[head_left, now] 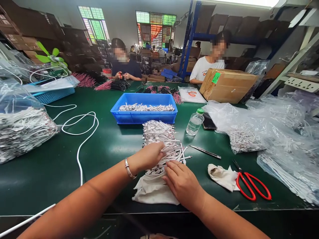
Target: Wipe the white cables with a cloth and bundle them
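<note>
A long pile of thin white strips with small ends, perhaps short flat cables [159, 131], runs down the middle of the green table. My left hand [149, 155], with a silver bangle at the wrist, is over the pile's left side, its fingers curled onto some of the strips; the fingertips are partly hidden. Against the near right edge of the pile rests my right hand [183, 181], fingers stretched out and lying on strips and cloth. A crumpled off-white cloth [152, 191] lies beneath the near end of the pile, partly under my right hand.
Beyond the pile stands a blue bin [144, 118] holding more strips. To the right are a water bottle [195, 123], a phone [209, 121], tweezers [205, 152], red-handled scissors [254, 186] and bagged strips [246, 137]. A white cord [78, 152] loops at left. Two people sit opposite.
</note>
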### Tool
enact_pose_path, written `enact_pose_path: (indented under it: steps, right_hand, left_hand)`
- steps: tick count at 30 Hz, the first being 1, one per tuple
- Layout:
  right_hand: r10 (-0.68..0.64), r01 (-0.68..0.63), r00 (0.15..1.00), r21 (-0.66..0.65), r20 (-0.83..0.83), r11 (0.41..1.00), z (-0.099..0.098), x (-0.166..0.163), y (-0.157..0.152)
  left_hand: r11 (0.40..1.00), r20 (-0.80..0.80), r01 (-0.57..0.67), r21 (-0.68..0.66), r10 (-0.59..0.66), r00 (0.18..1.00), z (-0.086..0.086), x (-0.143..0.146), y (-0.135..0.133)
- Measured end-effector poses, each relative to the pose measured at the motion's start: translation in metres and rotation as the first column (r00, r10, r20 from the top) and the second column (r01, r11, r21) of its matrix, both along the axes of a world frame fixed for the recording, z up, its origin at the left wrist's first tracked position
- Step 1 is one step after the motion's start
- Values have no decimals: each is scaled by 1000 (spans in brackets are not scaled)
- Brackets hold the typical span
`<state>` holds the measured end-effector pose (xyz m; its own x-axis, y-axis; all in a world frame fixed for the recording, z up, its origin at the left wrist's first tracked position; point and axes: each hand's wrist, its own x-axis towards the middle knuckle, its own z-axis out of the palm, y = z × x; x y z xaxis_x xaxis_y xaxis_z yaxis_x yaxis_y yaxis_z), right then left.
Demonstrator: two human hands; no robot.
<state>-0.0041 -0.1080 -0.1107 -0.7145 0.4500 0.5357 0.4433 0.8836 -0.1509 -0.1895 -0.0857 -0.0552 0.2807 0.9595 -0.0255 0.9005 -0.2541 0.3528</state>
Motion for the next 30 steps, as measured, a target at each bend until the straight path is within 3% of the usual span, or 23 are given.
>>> enact_pose_path:
  steps: [6,12,16,19,21,24,27,30]
  right_hand:
    - [120,-119,993,93,-5,989,6,-19,7]
    - [153,-156,986,53,60,986,2,-24,15]
    - [113,-114,988,10,104,993,-10,-23,31]
    - [101,-86,976,-83,194,993,-20,-20,40]
    - [113,-80,966,-145,233,986,-22,-17,42]
    - [101,-80,990,-198,100,977,-12,-18,37]
    - [59,-122,979,-336,-193,934,14,-27,21]
    - [78,-267,924,-483,-375,834,40,-46,-2]
  left_hand:
    - [999,91,33,-35,-29,995,12,-9,1]
    - [999,100,-6,-43,10,995,6,-10,-1]
    - [997,119,-81,19,78,990,12,-17,-10]
    - [980,344,-173,100,129,930,20,-26,-21]
    - [935,582,-320,152,177,794,23,-31,-30]
    - [860,766,-470,198,163,622,18,-30,-47]
    - [866,780,-437,245,92,619,2,-24,-65]
    - [859,781,-457,232,116,614,-20,-22,-81]
